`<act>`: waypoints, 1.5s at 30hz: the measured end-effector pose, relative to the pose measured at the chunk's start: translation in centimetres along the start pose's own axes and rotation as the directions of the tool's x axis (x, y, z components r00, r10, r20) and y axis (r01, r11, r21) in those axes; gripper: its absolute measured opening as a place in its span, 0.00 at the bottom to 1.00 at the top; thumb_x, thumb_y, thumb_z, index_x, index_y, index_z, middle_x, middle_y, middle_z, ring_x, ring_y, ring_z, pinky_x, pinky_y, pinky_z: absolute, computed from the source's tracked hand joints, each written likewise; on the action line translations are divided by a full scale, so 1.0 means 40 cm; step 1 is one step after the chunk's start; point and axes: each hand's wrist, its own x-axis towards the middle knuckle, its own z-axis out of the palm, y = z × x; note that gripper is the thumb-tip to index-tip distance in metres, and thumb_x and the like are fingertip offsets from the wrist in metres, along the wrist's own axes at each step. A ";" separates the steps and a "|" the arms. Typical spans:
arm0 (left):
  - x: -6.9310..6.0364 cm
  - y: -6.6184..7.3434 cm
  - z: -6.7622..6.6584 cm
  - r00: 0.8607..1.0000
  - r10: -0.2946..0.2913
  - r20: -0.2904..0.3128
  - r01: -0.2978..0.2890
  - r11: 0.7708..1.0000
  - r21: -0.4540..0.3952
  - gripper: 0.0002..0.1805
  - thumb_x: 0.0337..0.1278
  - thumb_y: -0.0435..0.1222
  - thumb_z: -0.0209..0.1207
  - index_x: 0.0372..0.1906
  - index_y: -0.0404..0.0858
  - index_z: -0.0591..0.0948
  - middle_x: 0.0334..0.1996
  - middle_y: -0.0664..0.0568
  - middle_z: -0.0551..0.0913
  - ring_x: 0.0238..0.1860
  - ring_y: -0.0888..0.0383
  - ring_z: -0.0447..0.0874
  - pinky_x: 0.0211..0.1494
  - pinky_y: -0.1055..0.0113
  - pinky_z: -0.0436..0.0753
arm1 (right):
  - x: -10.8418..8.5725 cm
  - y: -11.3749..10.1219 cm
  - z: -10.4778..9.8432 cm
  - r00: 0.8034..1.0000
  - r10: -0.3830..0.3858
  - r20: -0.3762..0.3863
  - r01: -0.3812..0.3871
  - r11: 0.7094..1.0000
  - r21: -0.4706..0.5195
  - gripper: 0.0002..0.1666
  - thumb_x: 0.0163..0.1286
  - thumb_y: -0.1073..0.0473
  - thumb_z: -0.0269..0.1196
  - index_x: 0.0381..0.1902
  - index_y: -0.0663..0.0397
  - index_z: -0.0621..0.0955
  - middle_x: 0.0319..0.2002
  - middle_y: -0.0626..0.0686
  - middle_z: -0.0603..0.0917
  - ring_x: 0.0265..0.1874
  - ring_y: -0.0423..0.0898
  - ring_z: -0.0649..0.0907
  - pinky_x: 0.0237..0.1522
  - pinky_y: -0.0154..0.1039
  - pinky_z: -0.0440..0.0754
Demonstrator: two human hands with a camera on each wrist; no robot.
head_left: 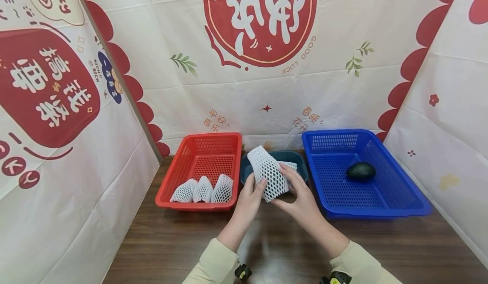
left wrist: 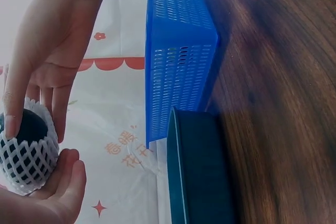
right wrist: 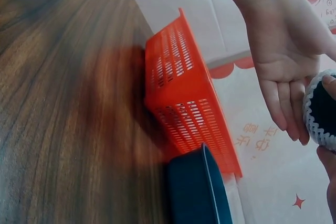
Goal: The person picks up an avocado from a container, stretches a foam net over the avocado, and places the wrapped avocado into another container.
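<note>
Above the teal basin, both hands hold a white foam net sleeve (head_left: 267,172) from either side. A dark green avocado (left wrist: 32,125) shows at the sleeve's opening in the left wrist view. My left hand (head_left: 248,197) grips the sleeve on its left, thumb across the mesh. On the other side, my right hand (head_left: 303,201) holds it between fingers and thumb. The right wrist view shows the dark end of the avocado (right wrist: 324,106) framed by the net's edge. Another white net (head_left: 291,165) lies in the basin, partly hidden by the right hand.
At left, a red basket (head_left: 198,208) contains three net-wrapped things (head_left: 203,190). The teal basin (head_left: 303,159) sits between it and a blue basket (head_left: 375,212), where a bare avocado (head_left: 361,171) lies. All stand on a dark wooden table (head_left: 282,241) before a printed cloth backdrop.
</note>
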 end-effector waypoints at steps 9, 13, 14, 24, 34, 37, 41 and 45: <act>0.008 0.010 -0.008 0.999 -0.008 -0.040 0.009 0.999 0.033 0.38 0.69 0.55 0.50 0.75 0.42 0.57 0.69 0.50 0.67 0.68 0.57 0.63 0.70 0.53 0.62 | -0.008 0.004 0.007 0.996 -0.063 0.063 0.062 0.998 0.011 0.52 0.53 0.72 0.72 0.74 0.53 0.63 0.71 0.59 0.65 0.64 0.49 0.71 0.53 0.29 0.74; 0.011 0.012 -0.008 0.999 0.005 -0.042 -0.006 1.000 -0.020 0.36 0.70 0.52 0.51 0.74 0.40 0.56 0.68 0.48 0.66 0.67 0.55 0.63 0.70 0.53 0.62 | -0.010 -0.001 0.012 0.997 -0.053 0.061 0.054 0.998 -0.016 0.51 0.55 0.73 0.71 0.74 0.52 0.63 0.69 0.60 0.67 0.61 0.53 0.74 0.52 0.28 0.75; 0.012 0.012 -0.007 0.999 0.013 -0.043 -0.014 0.999 -0.033 0.36 0.70 0.52 0.51 0.74 0.40 0.56 0.68 0.48 0.66 0.67 0.55 0.63 0.70 0.53 0.61 | -0.010 -0.001 0.013 0.997 -0.048 0.055 0.049 0.999 -0.022 0.50 0.55 0.73 0.71 0.74 0.52 0.63 0.69 0.60 0.68 0.61 0.53 0.74 0.53 0.27 0.74; 0.010 0.017 0.015 0.997 0.064 -0.042 -0.068 0.991 -0.114 0.38 0.71 0.47 0.51 0.76 0.40 0.49 0.71 0.47 0.60 0.68 0.56 0.61 0.70 0.55 0.62 | -0.014 0.004 0.024 0.996 -0.078 -0.045 0.080 0.996 0.032 0.44 0.56 0.79 0.66 0.70 0.57 0.68 0.66 0.60 0.71 0.61 0.40 0.73 0.52 0.31 0.76; 0.010 0.019 0.000 1.000 -0.008 0.013 0.009 0.994 -0.107 0.40 0.71 0.50 0.51 0.77 0.42 0.46 0.72 0.46 0.58 0.70 0.54 0.58 0.70 0.53 0.61 | -0.016 0.003 0.028 0.998 -0.046 -0.033 0.049 0.997 0.065 0.43 0.56 0.79 0.67 0.70 0.58 0.69 0.68 0.58 0.69 0.64 0.37 0.69 0.54 0.29 0.73; 0.013 0.021 -0.017 0.996 -0.075 0.042 0.080 0.989 -0.128 0.41 0.70 0.53 0.52 0.77 0.44 0.48 0.71 0.46 0.61 0.68 0.53 0.61 0.67 0.51 0.66 | -0.015 0.003 0.024 0.999 -0.032 0.039 0.029 0.997 0.074 0.43 0.60 0.76 0.66 0.71 0.58 0.66 0.71 0.59 0.65 0.68 0.43 0.66 0.56 0.31 0.73; 0.014 0.021 -0.040 0.995 -0.102 0.014 0.103 0.980 -0.170 0.40 0.68 0.50 0.55 0.76 0.40 0.53 0.70 0.43 0.63 0.67 0.50 0.63 0.64 0.52 0.70 | -0.015 0.002 0.017 0.987 -0.039 0.153 0.025 0.995 0.092 0.41 0.64 0.75 0.62 0.73 0.59 0.63 0.73 0.59 0.59 0.71 0.52 0.61 0.58 0.43 0.74; 0.008 0.021 -0.064 0.995 -0.103 0.017 0.104 0.960 -0.262 0.39 0.70 0.44 0.54 0.77 0.36 0.49 0.72 0.38 0.57 0.69 0.46 0.61 0.66 0.51 0.67 | -0.011 0.000 0.020 0.968 -0.024 0.251 0.004 0.997 0.081 0.39 0.69 0.69 0.60 0.75 0.54 0.60 0.75 0.55 0.56 0.73 0.51 0.58 0.61 0.49 0.71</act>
